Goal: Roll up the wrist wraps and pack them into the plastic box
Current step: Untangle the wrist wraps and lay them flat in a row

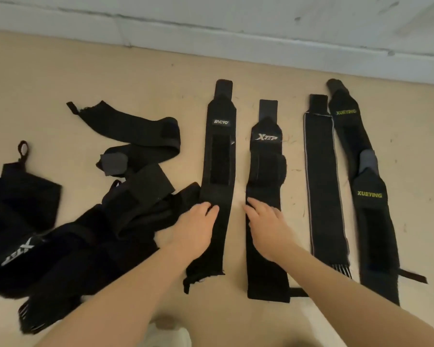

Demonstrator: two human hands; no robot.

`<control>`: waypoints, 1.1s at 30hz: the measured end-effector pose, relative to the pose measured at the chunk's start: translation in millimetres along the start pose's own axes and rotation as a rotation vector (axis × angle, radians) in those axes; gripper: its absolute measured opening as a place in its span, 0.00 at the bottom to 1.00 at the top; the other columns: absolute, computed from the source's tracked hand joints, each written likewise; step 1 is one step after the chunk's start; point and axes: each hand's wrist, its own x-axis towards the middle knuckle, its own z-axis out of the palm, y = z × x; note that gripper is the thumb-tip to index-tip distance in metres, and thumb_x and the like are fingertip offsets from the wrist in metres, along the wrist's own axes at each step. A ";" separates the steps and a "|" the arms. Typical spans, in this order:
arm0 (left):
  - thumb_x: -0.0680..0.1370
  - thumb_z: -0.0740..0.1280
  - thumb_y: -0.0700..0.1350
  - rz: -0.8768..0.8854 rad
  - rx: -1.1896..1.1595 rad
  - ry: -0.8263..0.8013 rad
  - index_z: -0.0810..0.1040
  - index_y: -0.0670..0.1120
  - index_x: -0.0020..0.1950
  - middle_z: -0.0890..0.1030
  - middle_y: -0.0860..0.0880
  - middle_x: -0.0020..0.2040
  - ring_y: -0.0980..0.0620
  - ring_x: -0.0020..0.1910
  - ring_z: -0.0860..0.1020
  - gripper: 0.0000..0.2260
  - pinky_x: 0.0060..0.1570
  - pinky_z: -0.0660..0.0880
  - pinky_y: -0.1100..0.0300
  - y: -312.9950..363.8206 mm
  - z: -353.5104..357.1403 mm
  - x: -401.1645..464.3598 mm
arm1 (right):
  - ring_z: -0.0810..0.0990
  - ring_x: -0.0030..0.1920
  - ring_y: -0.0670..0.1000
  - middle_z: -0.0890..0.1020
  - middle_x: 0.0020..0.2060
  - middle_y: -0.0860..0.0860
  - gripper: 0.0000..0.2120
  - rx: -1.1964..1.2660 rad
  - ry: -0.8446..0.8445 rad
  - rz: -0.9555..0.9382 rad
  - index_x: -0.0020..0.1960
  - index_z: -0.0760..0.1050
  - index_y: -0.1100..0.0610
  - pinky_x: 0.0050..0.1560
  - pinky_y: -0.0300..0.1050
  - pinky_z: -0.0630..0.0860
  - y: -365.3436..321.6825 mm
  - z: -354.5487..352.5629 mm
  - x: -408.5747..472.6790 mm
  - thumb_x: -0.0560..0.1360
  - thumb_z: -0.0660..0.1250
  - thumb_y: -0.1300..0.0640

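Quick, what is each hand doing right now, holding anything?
Left hand: open, fingers flat on the JINCYO wrap, gripping nothing.
Right hand: open, fingers spread on the XTEP wrap, gripping nothing.

We see the wrist wraps (218, 171) in black matt woven cloth (with rougher, fuzzy fastening patches), some frayed at the ends; the floor (60, 78) looks smooth, matt beige.

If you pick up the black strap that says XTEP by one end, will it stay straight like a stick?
Probably not. The XTEP wrap is flat fabric, and similar wraps in the pile already lie folded and crumpled, so it would likely droop. It looks light, being thin cloth. It should not roll away while it lies flat on the floor.
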 end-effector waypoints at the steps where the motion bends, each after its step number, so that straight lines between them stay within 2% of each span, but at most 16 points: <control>1: 0.80 0.59 0.36 0.000 0.031 -0.074 0.49 0.48 0.78 0.46 0.45 0.78 0.46 0.76 0.49 0.29 0.74 0.54 0.53 0.7 10.6 -4.5 | 0.47 0.77 0.52 0.47 0.77 0.48 0.30 -0.072 -0.032 -0.014 0.77 0.49 0.50 0.75 0.53 0.47 2.8 12.6 -4.9 0.80 0.59 0.57; 3: 0.80 0.58 0.35 -0.009 -0.026 -0.138 0.46 0.50 0.78 0.38 0.48 0.78 0.48 0.77 0.41 0.31 0.74 0.48 0.55 1.5 20.7 -3.5 | 0.43 0.77 0.52 0.42 0.77 0.49 0.32 -0.141 -0.033 -0.007 0.78 0.43 0.51 0.74 0.53 0.46 6.4 22.8 -8.1 0.80 0.57 0.55; 5: 0.80 0.57 0.34 0.068 -0.053 -0.176 0.46 0.50 0.78 0.40 0.49 0.78 0.50 0.77 0.42 0.31 0.74 0.49 0.56 4.5 16.1 3.4 | 0.45 0.77 0.53 0.44 0.77 0.50 0.31 -0.089 -0.015 0.058 0.78 0.45 0.53 0.74 0.53 0.49 5.5 20.9 -9.5 0.81 0.57 0.55; 8: 0.79 0.57 0.35 0.129 0.152 0.036 0.48 0.48 0.78 0.48 0.47 0.78 0.47 0.77 0.48 0.31 0.74 0.49 0.53 -1.4 -10.5 5.8 | 0.52 0.76 0.51 0.51 0.77 0.50 0.26 0.102 0.019 0.102 0.77 0.52 0.53 0.75 0.51 0.54 -3.9 7.4 -13.6 0.82 0.55 0.55; 11: 0.79 0.60 0.39 -0.082 0.346 0.203 0.45 0.48 0.78 0.42 0.42 0.78 0.38 0.76 0.44 0.33 0.73 0.43 0.45 -31.8 -22.0 -5.3 | 0.56 0.75 0.49 0.57 0.76 0.48 0.23 0.158 0.032 0.040 0.75 0.58 0.51 0.75 0.49 0.56 -21.3 -3.4 -17.7 0.81 0.57 0.55; 13: 0.79 0.64 0.45 -0.252 0.377 0.182 0.41 0.47 0.77 0.41 0.39 0.77 0.35 0.75 0.46 0.37 0.73 0.48 0.44 -53.4 -18.1 -18.1 | 0.58 0.75 0.50 0.58 0.75 0.47 0.22 0.204 0.007 0.004 0.73 0.62 0.50 0.74 0.49 0.57 -38.1 -5.9 -14.6 0.80 0.59 0.57; 17: 0.76 0.68 0.48 -0.427 0.291 0.157 0.37 0.43 0.77 0.53 0.34 0.75 0.40 0.70 0.64 0.44 0.63 0.69 0.54 -76.1 -16.4 -27.8 | 0.60 0.73 0.50 0.58 0.75 0.47 0.23 0.266 -0.058 -0.030 0.73 0.62 0.51 0.72 0.47 0.60 -72.4 -4.9 -0.3 0.80 0.59 0.62; 19: 0.76 0.68 0.45 -0.442 0.218 0.170 0.45 0.42 0.77 0.61 0.37 0.71 0.45 0.62 0.71 0.39 0.54 0.74 0.58 -81.3 -24.3 -25.1 | 0.61 0.73 0.50 0.59 0.74 0.47 0.23 0.334 -0.070 -0.032 0.73 0.62 0.51 0.71 0.44 0.61 -88.2 -3.6 3.4 0.80 0.58 0.63; 20: 0.76 0.68 0.43 -0.427 0.208 0.157 0.54 0.41 0.75 0.67 0.39 0.66 0.47 0.58 0.73 0.32 0.51 0.74 0.59 -82.8 -28.4 -24.3 | 0.62 0.72 0.49 0.60 0.74 0.48 0.22 0.379 -0.070 -0.027 0.72 0.62 0.52 0.70 0.43 0.62 -95.4 -2.5 3.4 0.80 0.58 0.62; 22: 0.77 0.66 0.41 -0.352 0.248 0.123 0.69 0.41 0.63 0.73 0.43 0.56 0.50 0.51 0.73 0.16 0.47 0.72 0.60 -81.0 -40.2 -25.0 | 0.64 0.70 0.49 0.61 0.73 0.48 0.22 0.475 -0.052 0.009 0.72 0.63 0.52 0.67 0.41 0.63 -108.3 -1.3 1.7 0.80 0.58 0.62; 24: 0.78 0.63 0.42 -0.232 0.262 0.181 0.73 0.44 0.57 0.76 0.46 0.50 0.52 0.48 0.72 0.08 0.47 0.71 0.60 -78.8 -49.2 -26.3 | 0.62 0.72 0.49 0.60 0.74 0.49 0.22 0.526 0.023 0.041 0.72 0.62 0.52 0.68 0.41 0.61 -119.4 -6.2 1.4 0.80 0.59 0.62; 27: 0.79 0.61 0.42 0.015 0.019 0.351 0.76 0.45 0.57 0.79 0.48 0.53 0.51 0.54 0.74 0.09 0.55 0.69 0.59 -68.7 -73.8 -30.5 | 0.54 0.75 0.47 0.57 0.76 0.48 0.25 0.690 0.210 0.038 0.75 0.59 0.52 0.73 0.45 0.54 -131.2 -29.1 2.4 0.79 0.61 0.56; 28: 0.78 0.61 0.41 0.173 -0.049 0.423 0.78 0.44 0.56 0.80 0.48 0.53 0.50 0.55 0.76 0.10 0.56 0.70 0.59 -62.1 -83.6 -34.6 | 0.56 0.74 0.45 0.59 0.75 0.47 0.24 0.818 0.227 0.025 0.75 0.59 0.51 0.73 0.45 0.55 -132.3 -41.2 2.2 0.80 0.60 0.54; 30: 0.75 0.60 0.41 0.470 -0.062 0.605 0.81 0.41 0.52 0.83 0.46 0.48 0.49 0.49 0.79 0.11 0.52 0.72 0.59 -45.9 -99.1 -47.6 | 0.68 0.66 0.43 0.71 0.67 0.48 0.17 1.078 0.137 -0.018 0.69 0.67 0.49 0.70 0.43 0.63 -127.7 -66.2 -1.8 0.81 0.55 0.48; 31: 0.74 0.60 0.41 0.557 -0.046 0.708 0.82 0.40 0.51 0.83 0.45 0.47 0.49 0.46 0.80 0.12 0.51 0.73 0.59 -38.3 -101.1 -53.7 | 0.74 0.60 0.43 0.77 0.60 0.49 0.15 1.138 0.082 -0.042 0.62 0.72 0.49 0.66 0.43 0.67 -122.2 -76.3 -4.4 0.81 0.53 0.46; 33: 0.75 0.61 0.41 0.570 -0.065 0.839 0.82 0.39 0.51 0.83 0.43 0.47 0.47 0.45 0.81 0.12 0.51 0.74 0.58 -27.4 -96.8 -60.7 | 0.79 0.52 0.48 0.81 0.50 0.52 0.19 1.067 0.024 -0.051 0.54 0.77 0.53 0.58 0.44 0.73 -106.1 -87.4 -6.8 0.80 0.53 0.43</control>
